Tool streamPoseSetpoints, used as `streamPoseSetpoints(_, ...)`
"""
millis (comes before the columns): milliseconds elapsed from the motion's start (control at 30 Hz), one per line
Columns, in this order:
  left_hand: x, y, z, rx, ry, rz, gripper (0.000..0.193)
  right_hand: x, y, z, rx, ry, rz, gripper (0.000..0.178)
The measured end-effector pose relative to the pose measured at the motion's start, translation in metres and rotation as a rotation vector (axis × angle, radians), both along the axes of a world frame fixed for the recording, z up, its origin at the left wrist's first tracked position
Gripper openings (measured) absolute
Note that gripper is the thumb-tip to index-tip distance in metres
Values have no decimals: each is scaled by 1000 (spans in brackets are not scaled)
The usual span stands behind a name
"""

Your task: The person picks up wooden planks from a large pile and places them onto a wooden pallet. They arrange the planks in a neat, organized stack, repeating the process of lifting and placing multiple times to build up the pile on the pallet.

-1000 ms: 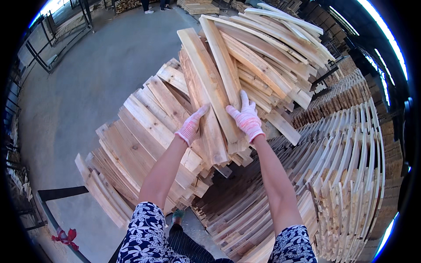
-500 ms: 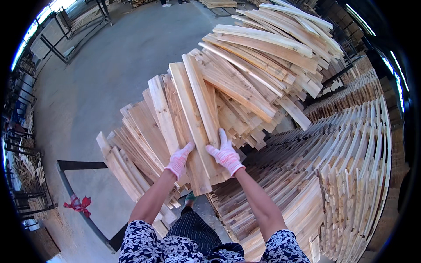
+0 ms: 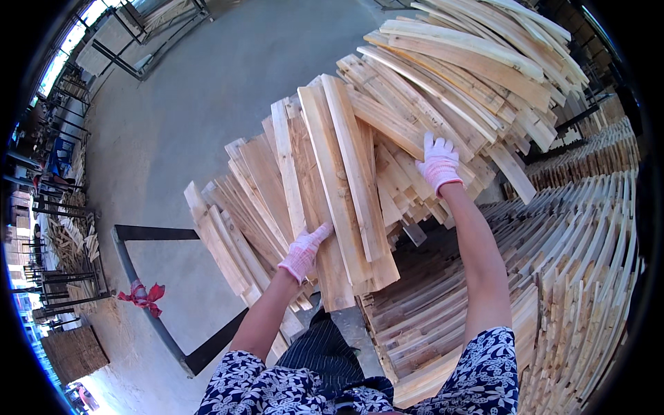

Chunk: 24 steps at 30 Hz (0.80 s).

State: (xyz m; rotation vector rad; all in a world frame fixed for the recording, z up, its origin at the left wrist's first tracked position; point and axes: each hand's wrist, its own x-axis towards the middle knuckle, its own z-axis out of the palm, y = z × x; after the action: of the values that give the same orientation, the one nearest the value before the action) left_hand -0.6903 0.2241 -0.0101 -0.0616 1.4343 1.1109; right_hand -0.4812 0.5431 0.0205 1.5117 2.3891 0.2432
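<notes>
Both my hands wear pink-and-white knit gloves over a long pile of pale wooden planks. My left hand (image 3: 305, 253) grips the left edge of a wide plank (image 3: 335, 287) near its close end; some of its fingers are hidden. Two narrower planks (image 3: 328, 183) lie lengthwise on top of that wide one. Farther right, my right hand (image 3: 440, 164) rests with fingers stretched and apart at the near end of a slanting plank (image 3: 389, 126). I cannot tell whether its fingertips press on the wood.
Planks in a fanned heap (image 3: 477, 69) spread to the far right. Close-packed stacks of boards (image 3: 581, 277) stand at my right. On the left is a dark metal frame (image 3: 131, 259) with a red cloth (image 3: 143, 297) tied on. Grey concrete floor (image 3: 187, 124) extends beyond.
My right hand has left the narrow planks and moved right and away to the slanting plank. My left hand stays at the wide plank's edge. The whole view has shifted somewhat.
</notes>
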Motion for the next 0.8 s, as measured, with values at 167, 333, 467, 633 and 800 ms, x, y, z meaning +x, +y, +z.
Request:
streamPoseSetpoints(167, -15, -17, -22, 3, -100, 66, 85, -37, -82, 26, -531, 304, -183, 89)
streamPoseSetpoints(333, -15, -8, -31, 99, -236, 29, 66, 5, -163, -61, -933, 1171, -485, 97)
streamPoseSetpoints(467, -19, -12, -19, 100, -258, -37, 71, -13, -182, -58, -854, 1137, -678, 103)
streamPoseSetpoints(633, -8, -36, 8, 94, -229, -68, 68, -4, -225, -39, -1029, 1353, -763, 105)
streamPoseSetpoints(800, -9, -125, 13, 205, -384, -185, 63, 32, -300, 6, -1730, 1468, -985, 90)
